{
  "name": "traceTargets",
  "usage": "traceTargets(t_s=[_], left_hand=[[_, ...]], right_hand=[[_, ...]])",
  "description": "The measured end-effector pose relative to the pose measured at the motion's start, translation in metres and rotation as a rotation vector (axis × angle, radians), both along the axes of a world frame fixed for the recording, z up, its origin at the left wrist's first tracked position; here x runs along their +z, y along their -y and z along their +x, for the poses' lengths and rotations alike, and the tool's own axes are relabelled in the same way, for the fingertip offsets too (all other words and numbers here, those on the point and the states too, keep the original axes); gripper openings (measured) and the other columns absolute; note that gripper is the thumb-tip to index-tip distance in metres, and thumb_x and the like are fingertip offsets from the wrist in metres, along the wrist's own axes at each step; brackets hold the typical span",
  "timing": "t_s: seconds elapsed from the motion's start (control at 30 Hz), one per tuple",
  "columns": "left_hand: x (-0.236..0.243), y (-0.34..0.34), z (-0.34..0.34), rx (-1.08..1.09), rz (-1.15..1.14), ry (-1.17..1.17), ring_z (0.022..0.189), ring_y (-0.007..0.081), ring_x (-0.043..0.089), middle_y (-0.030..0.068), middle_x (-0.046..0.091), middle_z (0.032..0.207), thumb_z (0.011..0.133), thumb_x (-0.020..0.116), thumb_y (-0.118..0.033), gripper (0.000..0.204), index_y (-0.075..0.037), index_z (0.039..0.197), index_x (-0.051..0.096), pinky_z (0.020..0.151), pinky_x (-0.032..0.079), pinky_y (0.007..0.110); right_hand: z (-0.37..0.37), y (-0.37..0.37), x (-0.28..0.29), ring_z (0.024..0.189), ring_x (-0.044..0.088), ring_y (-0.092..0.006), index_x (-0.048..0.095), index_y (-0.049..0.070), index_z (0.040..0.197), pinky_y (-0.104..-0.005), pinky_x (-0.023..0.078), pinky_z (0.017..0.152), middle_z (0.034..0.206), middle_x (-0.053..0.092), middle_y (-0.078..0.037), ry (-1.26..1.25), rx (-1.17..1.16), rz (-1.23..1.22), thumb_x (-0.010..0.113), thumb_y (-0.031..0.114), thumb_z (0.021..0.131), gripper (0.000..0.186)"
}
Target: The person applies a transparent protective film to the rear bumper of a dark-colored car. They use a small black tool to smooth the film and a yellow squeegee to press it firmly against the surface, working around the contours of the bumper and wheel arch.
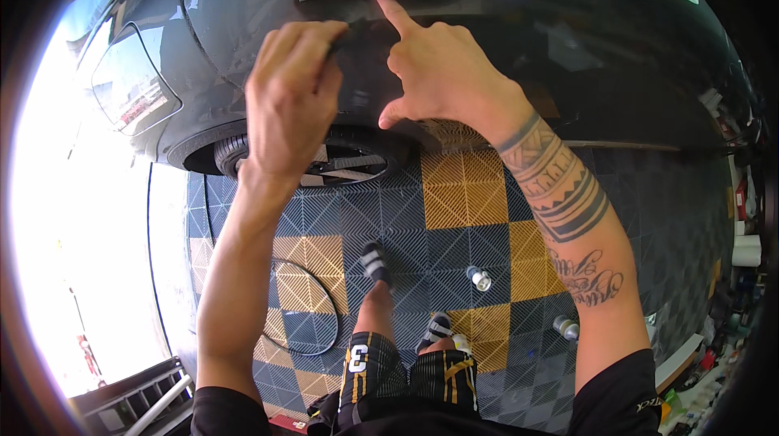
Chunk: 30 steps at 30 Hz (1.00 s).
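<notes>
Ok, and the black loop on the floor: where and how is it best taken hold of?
Probably by the right curve of the black loop, coming from above and the right, with a thumb-and-finger pinch. It looks thin and appears to lie on the tiles, so there is little to wrap a palm around; the left forearm covers part of its left side in this view.

white numeral [358,358] on the dark shorts' [398,379] left leg, small pale lettering [649,404] on the right black sleeve [608,399], dark script [596,286] tattooed on the right forearm [610,253]
</notes>
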<state>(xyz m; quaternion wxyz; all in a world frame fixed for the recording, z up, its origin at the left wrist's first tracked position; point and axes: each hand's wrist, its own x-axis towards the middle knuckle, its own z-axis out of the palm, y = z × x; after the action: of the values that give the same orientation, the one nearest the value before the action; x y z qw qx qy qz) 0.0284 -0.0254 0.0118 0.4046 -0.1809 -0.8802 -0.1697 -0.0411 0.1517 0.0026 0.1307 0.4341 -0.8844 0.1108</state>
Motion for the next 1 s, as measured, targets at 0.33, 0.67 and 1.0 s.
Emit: traceTargets(t_s=[0.33, 0.67, 1.0], left_hand=[[-0.022, -0.018, -0.026, 0.175, -0.274, 0.043, 0.082, 0.0223, 0.048, 0.0061, 0.052, 0.092, 0.068, 0.066, -0.002, 0.046, 0.001, 0.114, 0.064, 0.064, 0.05, 0.029], [-0.01, -0.003, -0.036, 0.356, -0.381, -0.019, 0.088, 0.0265, 0.049, 0.0072, 0.054, 0.095, 0.073, 0.06, 0.007, 0.041, -0.003, 0.112, 0.065, 0.072, 0.051, 0.033], [-0.032, -0.013, -0.026, 0.512, -0.371, -0.03, 0.094, 0.0288, 0.05, 0.0074, 0.057, 0.099, 0.07, 0.06, 0.014, 0.05, -0.005, 0.116, 0.064, 0.08, 0.051, 0.037]], right_hand=[[0.003, -0.002, 0.0, 0.065, 0.067, -0.0316, 0.071, -0.001, 0.07, -0.0395, 0.056, 0.07, 0.155, 0.027, -0.016, 0.173, -0.01, 0.007, 0.089, 0.037, 0.056, 0.044], [-0.003, 0.012, -0.007, 0.068, 0.068, -0.0306, 0.073, 0.002, 0.071, -0.0394, 0.055, 0.071, 0.153, 0.028, -0.024, 0.104, 0.088, -0.045, 0.088, 0.036, 0.054, 0.041], [-0.007, 0.025, -0.027, 0.074, 0.07, -0.0288, 0.076, 0.006, 0.074, -0.0363, 0.057, 0.074, 0.15, 0.028, -0.031, -0.038, 0.101, -0.132, 0.087, 0.036, 0.053, 0.038]])
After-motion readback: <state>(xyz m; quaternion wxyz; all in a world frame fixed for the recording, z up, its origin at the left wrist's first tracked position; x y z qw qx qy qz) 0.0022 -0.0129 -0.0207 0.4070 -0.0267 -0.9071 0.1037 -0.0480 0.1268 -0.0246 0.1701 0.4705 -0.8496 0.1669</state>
